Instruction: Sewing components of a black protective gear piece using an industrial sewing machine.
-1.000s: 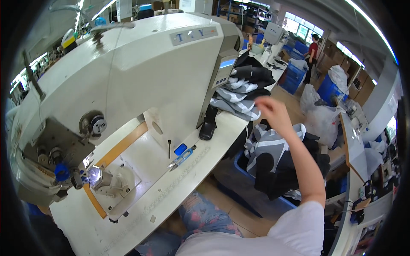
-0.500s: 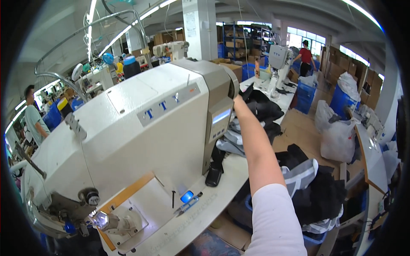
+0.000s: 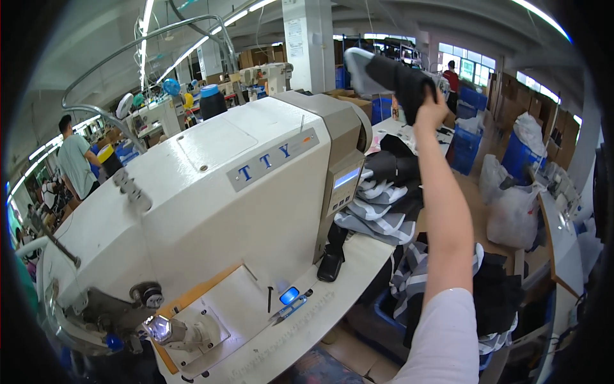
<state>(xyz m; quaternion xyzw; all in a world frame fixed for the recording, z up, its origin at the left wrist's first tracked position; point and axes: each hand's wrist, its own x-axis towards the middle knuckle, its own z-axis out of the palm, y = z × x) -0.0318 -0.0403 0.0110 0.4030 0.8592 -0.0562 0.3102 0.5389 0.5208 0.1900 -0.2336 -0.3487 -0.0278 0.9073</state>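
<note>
My right hand (image 3: 432, 114) is raised beyond the far right end of a large white sewing machine (image 3: 275, 198). It is closed on a black fabric piece (image 3: 409, 86) with a grey and white end, which sticks out to the left in the air. Below it, on the table behind the machine's control panel, lies a pile of similar black, grey and white fabric pieces (image 3: 380, 208). The lit needle area (image 3: 160, 328) is at the lower left. My left hand is out of sight.
Thread snips (image 3: 291, 308) lie on the machine table (image 3: 300, 339) beside a small glowing blue thing (image 3: 290, 295). More fabric pieces (image 3: 495, 297) fill a blue bin (image 3: 388, 313) on the right. Plastic bags (image 3: 515, 221) stand farther right. A person in a light shirt (image 3: 75, 157) is at the left.
My right hand has come up from behind the machine's end, lifting a fabric piece off the pile. The view has shifted slightly, and the person at the left has turned away.
</note>
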